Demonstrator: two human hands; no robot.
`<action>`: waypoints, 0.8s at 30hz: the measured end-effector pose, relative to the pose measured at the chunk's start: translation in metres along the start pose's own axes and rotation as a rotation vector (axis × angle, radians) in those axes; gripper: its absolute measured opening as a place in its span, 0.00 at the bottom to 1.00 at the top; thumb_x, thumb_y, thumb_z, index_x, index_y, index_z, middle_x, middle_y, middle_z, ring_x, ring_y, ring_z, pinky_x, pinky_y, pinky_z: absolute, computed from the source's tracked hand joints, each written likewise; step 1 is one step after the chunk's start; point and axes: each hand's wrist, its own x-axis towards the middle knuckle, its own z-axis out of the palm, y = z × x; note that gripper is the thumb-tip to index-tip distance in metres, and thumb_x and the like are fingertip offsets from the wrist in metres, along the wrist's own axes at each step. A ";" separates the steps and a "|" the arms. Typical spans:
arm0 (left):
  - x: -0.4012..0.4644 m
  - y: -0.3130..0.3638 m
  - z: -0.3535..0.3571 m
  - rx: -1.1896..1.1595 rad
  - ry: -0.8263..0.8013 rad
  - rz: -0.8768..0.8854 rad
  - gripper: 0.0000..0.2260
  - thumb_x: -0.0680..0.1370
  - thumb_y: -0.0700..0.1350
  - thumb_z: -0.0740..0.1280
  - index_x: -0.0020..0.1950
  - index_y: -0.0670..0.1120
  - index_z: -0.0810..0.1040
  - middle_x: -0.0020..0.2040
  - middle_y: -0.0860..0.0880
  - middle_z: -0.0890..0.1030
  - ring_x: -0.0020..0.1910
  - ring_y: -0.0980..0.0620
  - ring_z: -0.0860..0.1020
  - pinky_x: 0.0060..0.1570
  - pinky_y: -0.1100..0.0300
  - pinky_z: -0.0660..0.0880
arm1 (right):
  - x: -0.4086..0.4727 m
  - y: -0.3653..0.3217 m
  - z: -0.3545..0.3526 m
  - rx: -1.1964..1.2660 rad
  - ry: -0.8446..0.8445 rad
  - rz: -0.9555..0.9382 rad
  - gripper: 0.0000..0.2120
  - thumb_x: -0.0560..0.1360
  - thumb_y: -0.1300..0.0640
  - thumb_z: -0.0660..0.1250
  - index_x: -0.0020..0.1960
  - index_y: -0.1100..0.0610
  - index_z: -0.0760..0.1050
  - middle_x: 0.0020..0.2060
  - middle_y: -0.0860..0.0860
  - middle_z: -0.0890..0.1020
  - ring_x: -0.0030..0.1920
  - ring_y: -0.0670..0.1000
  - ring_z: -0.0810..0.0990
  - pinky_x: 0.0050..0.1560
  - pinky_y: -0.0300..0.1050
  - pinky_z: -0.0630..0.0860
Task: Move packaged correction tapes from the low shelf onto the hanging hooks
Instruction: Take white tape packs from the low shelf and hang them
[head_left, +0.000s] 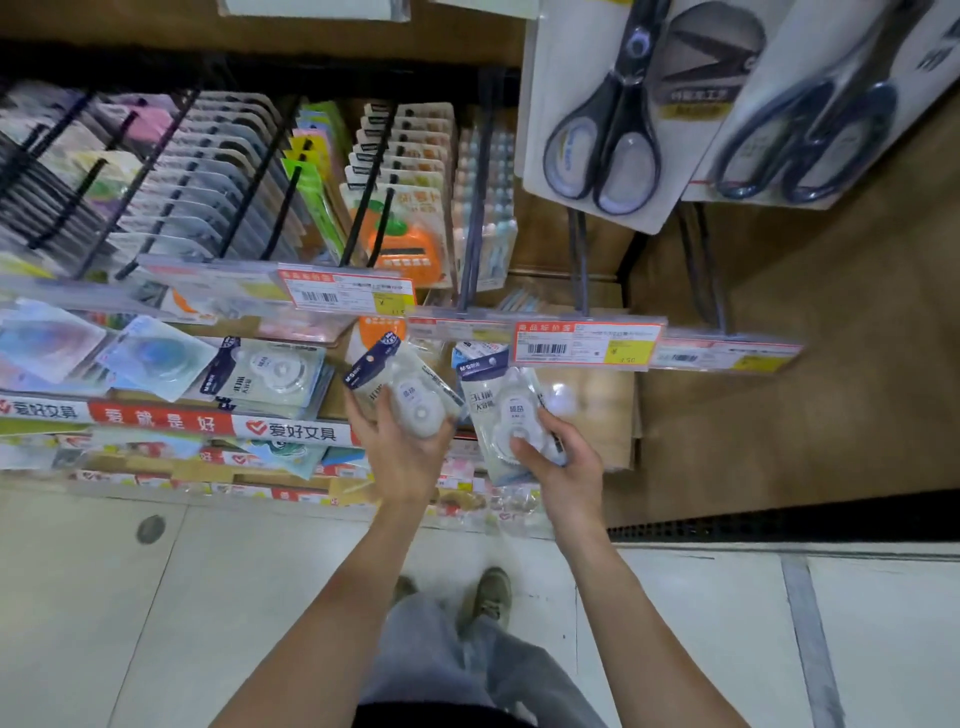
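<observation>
A person's shoes (493, 597) and grey trouser legs (467, 665) stand on a pale tiled floor (156, 623), both bare forearms reaching forward toward a stationery display. The left hand (402, 452), palm turned up, curls its grip around a packaged correction tape (410, 397), thumb on the left edge and fingertips on the right, the pack tilted with its dark blue header card pointing up and left. The right hand (563, 470) holds a second packaged correction tape (506, 410) just beside the first, thumb pressed on the white dispenser through the clear blister (more packs seem stacked behind it, though how many cannot be told). Both packs hang in the air in front of the shelving, below the price rail.

To the left, the low shelf (171, 421) carries a red and white strip printed "爱好文具" and "爱就是好"; on it lies a stack of matching correction tapes (270, 374), the header reading "M&G", beside blue blister packs (156, 356). Just above the hands a clear rail holds a red-bordered price tag (587, 343) with a barcode and yellow corner; another price tag (345, 293) sits further left. Behind these, black hanging hooks (369, 202) hold rows of carded goods, one bearing an orange item (410, 249). Farthest up on the right hang carded scissors (613, 130) with dark handles.
</observation>
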 end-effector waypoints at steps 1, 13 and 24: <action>-0.007 -0.001 -0.006 -0.017 -0.024 -0.004 0.43 0.64 0.54 0.82 0.73 0.41 0.69 0.80 0.40 0.48 0.79 0.42 0.53 0.74 0.53 0.61 | 0.000 0.002 0.003 0.010 0.001 0.018 0.18 0.70 0.65 0.77 0.56 0.51 0.80 0.55 0.43 0.83 0.56 0.44 0.82 0.59 0.49 0.80; -0.028 -0.051 -0.138 -0.532 -0.115 -0.352 0.40 0.64 0.32 0.81 0.70 0.53 0.70 0.64 0.53 0.76 0.59 0.47 0.79 0.48 0.48 0.79 | -0.039 0.026 0.096 -0.061 -0.196 0.148 0.15 0.68 0.67 0.78 0.52 0.56 0.80 0.58 0.49 0.82 0.45 0.35 0.83 0.38 0.31 0.77; -0.013 -0.150 -0.365 -0.581 0.148 -0.271 0.31 0.78 0.35 0.70 0.77 0.52 0.65 0.76 0.56 0.66 0.72 0.54 0.70 0.49 0.63 0.80 | -0.160 0.066 0.288 -0.215 -0.542 0.071 0.14 0.66 0.64 0.80 0.46 0.55 0.78 0.55 0.45 0.83 0.61 0.48 0.80 0.63 0.45 0.76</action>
